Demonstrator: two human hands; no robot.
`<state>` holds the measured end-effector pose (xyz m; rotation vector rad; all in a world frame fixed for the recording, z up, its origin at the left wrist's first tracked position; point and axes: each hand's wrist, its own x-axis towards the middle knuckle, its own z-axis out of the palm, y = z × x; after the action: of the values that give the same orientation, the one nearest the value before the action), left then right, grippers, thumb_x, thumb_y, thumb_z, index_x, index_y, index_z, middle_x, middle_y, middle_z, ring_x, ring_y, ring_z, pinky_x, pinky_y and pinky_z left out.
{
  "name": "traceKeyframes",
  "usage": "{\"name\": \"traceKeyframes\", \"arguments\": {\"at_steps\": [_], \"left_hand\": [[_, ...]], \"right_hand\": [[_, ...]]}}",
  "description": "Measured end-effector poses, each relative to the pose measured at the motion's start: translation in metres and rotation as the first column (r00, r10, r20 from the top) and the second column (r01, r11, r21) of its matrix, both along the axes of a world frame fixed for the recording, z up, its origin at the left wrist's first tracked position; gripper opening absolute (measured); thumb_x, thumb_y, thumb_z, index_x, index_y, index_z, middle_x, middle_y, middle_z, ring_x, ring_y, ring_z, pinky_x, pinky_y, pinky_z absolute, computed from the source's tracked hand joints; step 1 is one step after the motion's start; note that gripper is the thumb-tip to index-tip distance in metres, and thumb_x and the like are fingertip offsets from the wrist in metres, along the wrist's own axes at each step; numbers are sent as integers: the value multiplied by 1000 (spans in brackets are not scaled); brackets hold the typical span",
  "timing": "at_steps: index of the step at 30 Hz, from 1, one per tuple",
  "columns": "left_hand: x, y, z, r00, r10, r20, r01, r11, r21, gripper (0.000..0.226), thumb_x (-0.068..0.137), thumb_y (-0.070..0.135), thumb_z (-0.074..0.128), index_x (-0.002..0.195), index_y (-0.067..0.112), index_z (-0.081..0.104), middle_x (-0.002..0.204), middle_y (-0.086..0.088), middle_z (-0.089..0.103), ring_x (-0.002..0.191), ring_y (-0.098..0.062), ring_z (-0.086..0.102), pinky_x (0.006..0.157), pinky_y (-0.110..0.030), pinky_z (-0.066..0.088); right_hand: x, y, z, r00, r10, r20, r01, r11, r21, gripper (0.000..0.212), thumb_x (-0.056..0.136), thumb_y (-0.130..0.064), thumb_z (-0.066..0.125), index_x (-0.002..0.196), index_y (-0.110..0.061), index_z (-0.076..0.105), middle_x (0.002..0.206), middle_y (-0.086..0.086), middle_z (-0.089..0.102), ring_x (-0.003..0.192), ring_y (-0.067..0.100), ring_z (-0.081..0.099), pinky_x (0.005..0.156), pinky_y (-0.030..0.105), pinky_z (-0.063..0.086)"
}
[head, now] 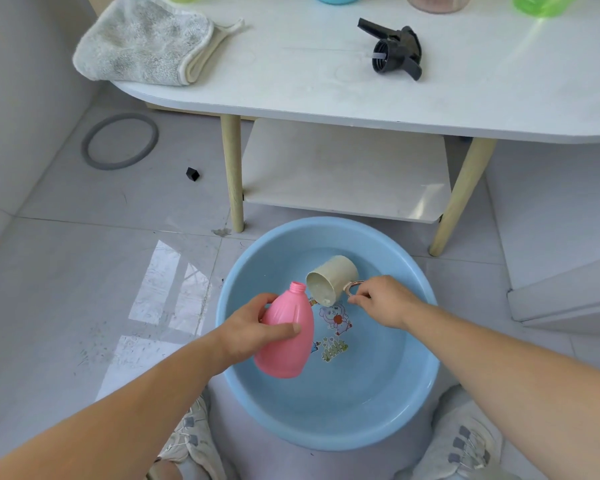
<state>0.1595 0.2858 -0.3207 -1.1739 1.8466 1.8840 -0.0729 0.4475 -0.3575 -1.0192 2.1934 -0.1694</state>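
A blue basin [426, 368] sits on the floor between my feet, with cartoon stickers on its bottom. Over its left side my left hand [253, 327] grips an uncapped pink bottle [288, 341], neck pointing up and away. My right hand [381, 299] pinches the ring handle of a beige cup [331, 278]. The cup is tipped on its side with its mouth facing the bottle's neck, and the two are close together. A black spray trigger head [395, 50] lies on the white table [326, 95] above.
A folded grey towel [142, 43] lies at the table's left corner. Coloured containers stand along the table's far edge. Below the tabletop is a shelf [343, 174] between wooden legs. A grey ring [120, 140] and a small black cube [192, 174] lie on the tiled floor.
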Motion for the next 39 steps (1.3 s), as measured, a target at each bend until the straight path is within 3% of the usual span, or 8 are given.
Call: {"name": "traceKeyframes", "arguments": {"at_steps": [6, 10, 13, 21, 24, 29, 32, 39], "left_hand": [[0, 0, 10, 999, -21, -40, 18, 998, -58, 91, 46, 57, 90, 127, 33, 56, 122, 1, 67, 110, -18, 68, 95, -41, 58], [-1, -1, 22, 995, -67, -72, 57, 990, -126, 92, 46, 57, 90, 129, 32, 57, 119, 4, 69, 108, -16, 69, 94, -40, 59], [-2, -1, 33, 990, -98, -97, 79, 979, -189, 87, 46, 57, 89, 124, 32, 60, 114, 6, 72, 104, -15, 70, 92, -41, 60], [-5, 4, 63, 973, -127, -193, 67, 954, -292, 76, 57, 46, 91, 124, 35, 57, 113, 8, 69, 101, -13, 68, 81, -31, 60], [-9, 7, 71, 962, -134, -237, 55, 948, -314, 82, 50, 54, 89, 123, 37, 57, 113, 10, 68, 102, -12, 68, 85, -35, 62], [-15, 13, 80, 951, -154, -270, 59, 942, -330, 84, 49, 56, 89, 124, 38, 55, 114, 11, 67, 104, -12, 68, 87, -38, 62], [-18, 15, 84, 947, -137, -291, 38, 945, -324, 84, 49, 55, 89, 124, 37, 55, 115, 10, 67, 105, -13, 67, 87, -40, 62], [-23, 16, 89, 939, -88, -331, -8, 961, -278, 78, 63, 35, 93, 131, 33, 53, 119, 5, 66, 107, -15, 67, 85, -33, 61]], "right_hand": [[-1, -2, 24, 944, -250, 214, 280, 952, -124, 42, 96, -43, 57, 79, -7, 72, 67, 7, 56, 57, 21, 48, 57, 29, 41], [-1, 0, 53, 848, -332, 414, 429, 888, -166, 35, 97, -36, 59, 85, -8, 76, 91, 0, 76, 90, 19, 73, 97, 36, 53], [-5, 2, 81, 806, -357, 473, 495, 845, -205, 35, 97, -35, 59, 86, -6, 75, 93, -1, 77, 92, 16, 73, 96, 29, 52], [-3, 19, 166, 853, -306, 423, 466, 810, -355, 32, 97, -35, 60, 81, -12, 76, 93, 2, 78, 92, 17, 74, 86, 14, 50], [3, 28, 195, 885, -292, 364, 432, 808, -401, 32, 97, -32, 59, 84, -9, 76, 94, 1, 77, 90, 14, 73, 66, 1, 44], [15, 36, 225, 942, -241, 235, 328, 815, -477, 31, 96, -35, 59, 81, -15, 78, 87, -3, 77, 86, 11, 73, 76, 16, 51], [19, 37, 233, 962, -232, 144, 274, 814, -513, 31, 94, -42, 60, 77, -24, 77, 88, 13, 75, 90, 32, 70, 88, 45, 54], [25, 35, 241, 972, -231, 42, 212, 789, -577, 30, 94, -42, 60, 77, -23, 76, 75, 17, 69, 59, 17, 44, 60, 29, 35]]}}
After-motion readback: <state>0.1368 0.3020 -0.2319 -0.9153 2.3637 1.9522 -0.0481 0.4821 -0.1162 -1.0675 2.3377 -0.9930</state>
